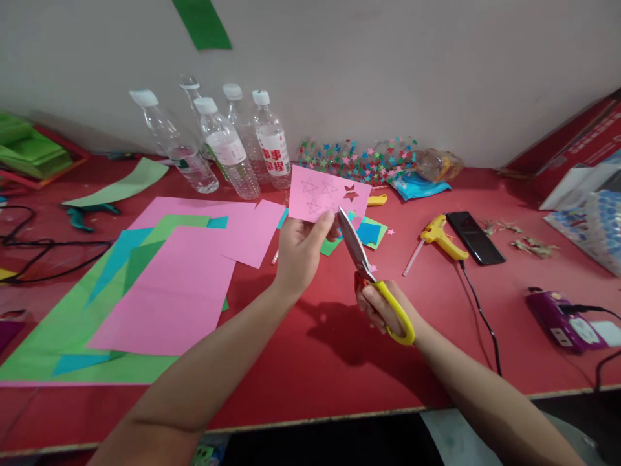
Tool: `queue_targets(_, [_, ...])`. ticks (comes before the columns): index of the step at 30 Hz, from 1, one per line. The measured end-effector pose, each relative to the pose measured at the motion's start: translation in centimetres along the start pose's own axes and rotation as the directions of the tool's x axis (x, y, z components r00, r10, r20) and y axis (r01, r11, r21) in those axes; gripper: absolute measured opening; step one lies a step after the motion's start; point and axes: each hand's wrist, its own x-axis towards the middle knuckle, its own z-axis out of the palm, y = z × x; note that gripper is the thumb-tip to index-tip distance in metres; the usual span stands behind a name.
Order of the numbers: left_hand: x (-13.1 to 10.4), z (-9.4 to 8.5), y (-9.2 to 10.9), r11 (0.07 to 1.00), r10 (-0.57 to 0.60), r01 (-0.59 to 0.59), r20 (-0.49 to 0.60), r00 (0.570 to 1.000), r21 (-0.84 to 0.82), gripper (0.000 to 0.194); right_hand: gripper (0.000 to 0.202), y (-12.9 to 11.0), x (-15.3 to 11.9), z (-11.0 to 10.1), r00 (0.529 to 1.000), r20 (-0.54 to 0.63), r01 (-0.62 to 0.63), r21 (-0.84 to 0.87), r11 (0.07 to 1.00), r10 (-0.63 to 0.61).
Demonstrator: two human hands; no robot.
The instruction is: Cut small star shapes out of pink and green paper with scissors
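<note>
My left hand (301,252) pinches the lower edge of a small pink paper card (320,193) and holds it up above the table. Several stars are drawn on the card in dark lines, and one star-shaped hole shows near its right side. My right hand (381,307) is closed round the yellow handles of a pair of scissors (356,246). The scissor blades point up and left, with their tips at the card's lower edge close to my left thumb; whether they touch the paper I cannot tell. Small pink star cutouts (391,232) lie on the table beyond.
Several plastic bottles (228,155) stand by the wall, beside a star-covered bottle (359,158) lying down. Coloured paper sheets (169,291) cover the left. A yellow glue gun (442,238), a phone (475,237) and a purple power strip (563,320) with cables lie right.
</note>
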Motion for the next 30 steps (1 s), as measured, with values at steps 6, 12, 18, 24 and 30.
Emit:
queue_targets(6, [0.2,-0.5,1.0,0.996,0.000,0.000,-0.001,1.000,0.085,0.019,0.045,-0.3,-0.1,-0.1,1.000,-0.023,-0.015,-0.036,0.999,0.014])
queue_targets(12, [0.8,-1.0,2.0,0.990,-0.028,0.016,0.081,0.996,0.142,0.020,0.046,-0.4,-0.3,-0.6,1.000,0.016,0.024,-0.055,0.998,-0.023])
queue_targets(18, [1.4,-1.6,2.0,0.986,-0.065,0.043,0.134,0.989,0.158,0.017,0.050,-0.1,-0.3,-1.4,0.997,0.068,0.034,-0.096,0.995,-0.027])
queue_targets(24, [1.6,-2.0,2.0,0.979,-0.064,0.024,0.194,0.979,0.201,0.018,0.050,0.0,-0.4,-1.7,0.993,0.085,0.089,-0.145,0.985,-0.077])
queue_targets(30, [1.8,-2.2,2.1,0.970,-0.058,0.004,0.218,0.974,0.241,0.019,0.051,0.2,-0.3,-1.8,0.995,0.079,0.073,-0.149,0.986,-0.062])
